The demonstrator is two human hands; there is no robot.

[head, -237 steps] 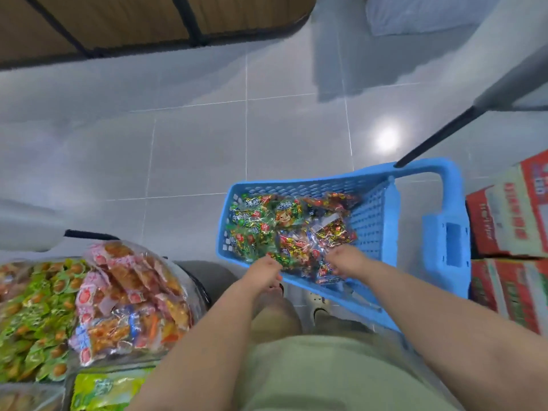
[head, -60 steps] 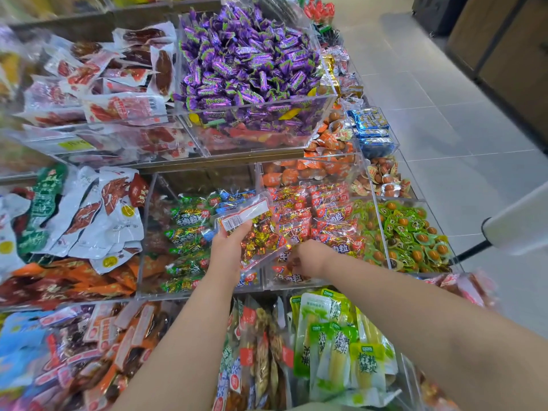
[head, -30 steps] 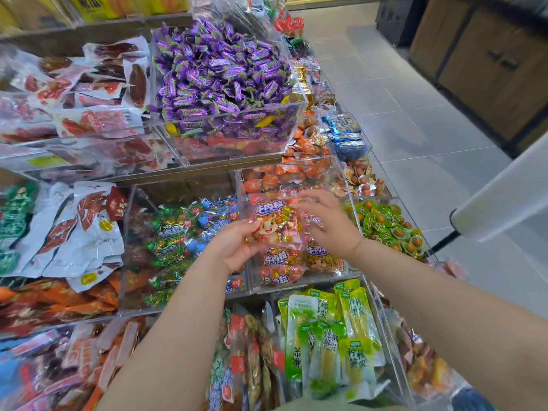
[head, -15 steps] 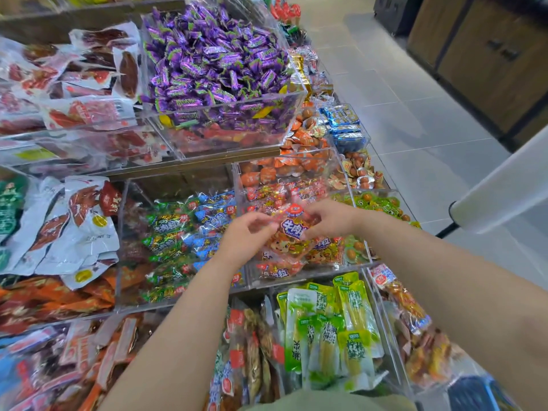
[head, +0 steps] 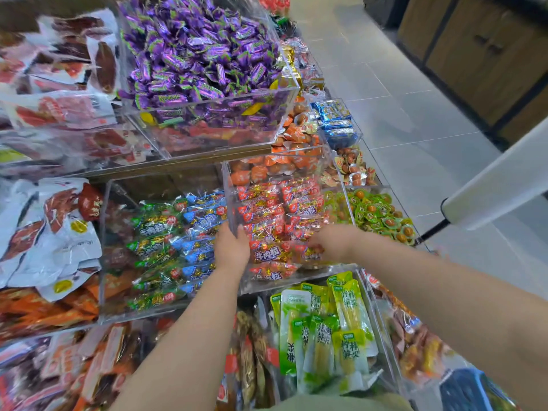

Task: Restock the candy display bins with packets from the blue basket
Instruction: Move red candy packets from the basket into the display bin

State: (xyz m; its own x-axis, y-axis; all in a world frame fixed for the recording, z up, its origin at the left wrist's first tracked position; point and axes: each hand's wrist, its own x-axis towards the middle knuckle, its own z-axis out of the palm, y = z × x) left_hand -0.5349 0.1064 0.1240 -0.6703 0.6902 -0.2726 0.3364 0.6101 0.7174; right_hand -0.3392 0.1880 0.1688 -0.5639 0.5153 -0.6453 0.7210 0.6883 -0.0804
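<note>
Far left, white meat-snack pouches (head: 50, 232) are piling up loose on the shelf. Next over, a clear acrylic bin (head: 103, 256) is holding green and blue candy packets (head: 178, 232).

The left hand (head: 231, 250) is sitting right at the wall between that bin and the next one. Its fingers are lying pretty straight up along the acrylic. That grip is looking released to me, with nothing grasped, just touching the wall.

The middle bin (head: 296, 284) is where the red candy packets (head: 272, 221) are lying, stacked in rough rows almost up to the rim. The right hand (head: 332, 246) is reaching into its near right corner, knuckles up and fingertips down among the red packets. Honestly I cannot tell whether that grip is grasping a packet or just pressing on the pile, because the fingers are hiding under the wrappers.

On the shelf above and farther away, a big clear bin of purple wrapped candies (head: 201, 54) is heaping over its rim. To the right of the red bin, green egg-snack packs (head: 376, 212) are filling another bin. Nearer, below the red bin, tall green and yellow pouches (head: 320, 327) are standing upright.

The blue basket (head: 462, 390) is just peeking in at the near right corner, well apart from both hands.
</note>
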